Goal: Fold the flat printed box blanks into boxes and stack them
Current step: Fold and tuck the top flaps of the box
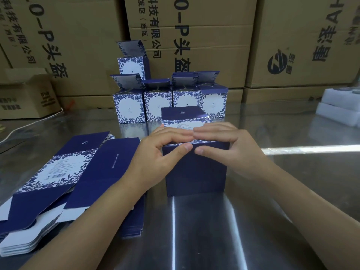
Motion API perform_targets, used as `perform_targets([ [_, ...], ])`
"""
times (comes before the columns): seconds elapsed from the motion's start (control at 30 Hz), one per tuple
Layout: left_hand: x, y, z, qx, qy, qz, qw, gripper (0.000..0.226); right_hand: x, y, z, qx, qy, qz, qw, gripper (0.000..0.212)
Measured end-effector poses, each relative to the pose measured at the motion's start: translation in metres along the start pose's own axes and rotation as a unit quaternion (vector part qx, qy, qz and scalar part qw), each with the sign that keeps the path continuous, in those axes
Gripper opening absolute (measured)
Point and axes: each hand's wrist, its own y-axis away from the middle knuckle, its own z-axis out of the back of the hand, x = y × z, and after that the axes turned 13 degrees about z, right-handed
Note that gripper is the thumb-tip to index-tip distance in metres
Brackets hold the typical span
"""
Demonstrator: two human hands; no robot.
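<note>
Left hand (161,152) and right hand (228,147) hide box (194,172) top, apparently pressing it.

The left forearm (93,215) and right forearm (303,201) reach forward and converge. The left hand (155,152) and right hand (233,147) sit side by side, palms down, fingers nearly straight and laid flat, fingertips meeting. Each thumb points inward below its fingers, the tips just apart.
</note>
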Motion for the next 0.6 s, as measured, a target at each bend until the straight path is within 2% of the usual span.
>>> perform_targets([
  [0.1, -0.0011, 0.0008, -0.0007, 0.005, -0.019, -0.011, 1.0, 0.012, -0.0018, 0.0002, -0.0017, -0.002, -0.004, 0.002, 1.0, 0.031],
  [0.23, 0.0006, 0.0005, 0.0035, 0.043, 0.007, 0.018, 0.999, 0.012, -0.0026, 0.0001, -0.0013, 0.003, -0.022, -0.002, 1.0, 0.031],
  [0.37, 0.0002, 0.0001, 0.0039, 0.028, -0.001, 0.006, 1.0, 0.019, -0.005, -0.0025, 0.0037, 0.022, -0.065, -0.019, 0.997, 0.029],
  [0.6, 0.0027, -0.0016, -0.0017, -0.006, 0.026, 0.008, 1.0, 0.019, -0.009, -0.0013, -0.0002, -0.01, -0.109, -0.026, 0.994, 0.025],
])
